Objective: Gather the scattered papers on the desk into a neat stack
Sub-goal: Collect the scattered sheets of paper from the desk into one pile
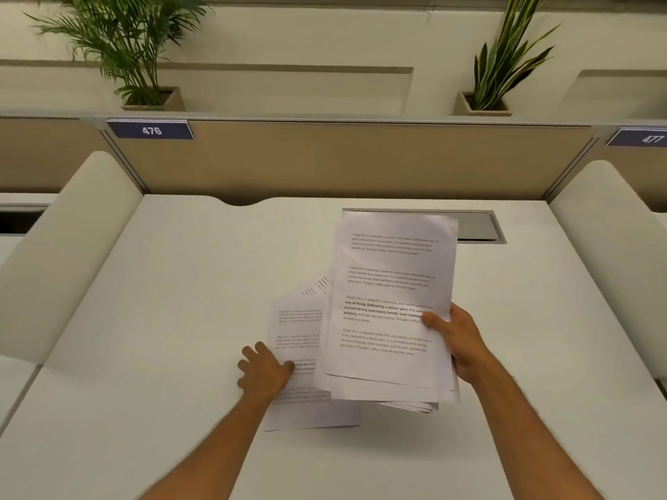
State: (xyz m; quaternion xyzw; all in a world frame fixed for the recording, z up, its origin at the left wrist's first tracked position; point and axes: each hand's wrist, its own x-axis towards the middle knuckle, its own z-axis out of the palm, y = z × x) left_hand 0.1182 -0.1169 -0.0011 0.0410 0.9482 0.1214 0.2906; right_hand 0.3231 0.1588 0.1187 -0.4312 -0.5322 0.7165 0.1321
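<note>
My right hand (pixel 457 342) grips a bundle of printed papers (pixel 389 304) by its right edge, thumb on top, lifted above the white desk (pixel 162 301). The bundle's sheets are unevenly aligned at the bottom. Under and left of it a printed sheet (pixel 297 341) lies flat on the desk, with another sheet's corner (pixel 315 285) poking out behind. My left hand (pixel 265 371) rests on the left edge of that flat sheet, its thumb pressing on the paper and its fingers spread on the desk.
A grey cable hatch (pixel 476 227) is set in the desk behind the papers. A tan partition (pixel 343 160) with labels 476 and 477 closes the back. Padded white dividers (pixel 72 247) flank both sides. Two potted plants stand on the ledge beyond.
</note>
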